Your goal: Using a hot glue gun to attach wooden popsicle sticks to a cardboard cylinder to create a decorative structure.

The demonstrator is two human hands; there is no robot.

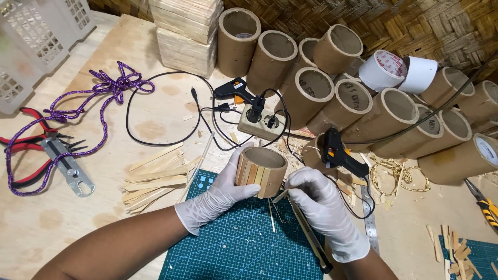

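Both hands wear white gloves and work over a green cutting mat (244,249) lying on the wooden counter (46,223).

The left hand (218,194) is closed around a short cardboard tube (261,171), thumb and fingers wrapped on its left side. The tube stands slightly tilted at the upper edge of the mat, its open end up. Flat wooden sticks are stuck upright on its outer wall, covering the side that faces the camera.

The right hand (319,202) touches the tube's lower right edge. It is clamped on a utility knife (306,233), whose long handle runs down and to the right over the mat. The blade tip sits at the foot of the tube; whether it cuts into a stick cannot be told.

A loose pile of wooden sticks (155,179) lies just left of the mat. A black glue gun (340,153) rests just right of the tube, and a second glue gun (233,91) lies near a power strip (262,124) behind it. Long cardboard tubes (363,103) are stacked along the woven wall. Red-handled pliers (31,142) and a purple cord (98,93) lie at the far left.
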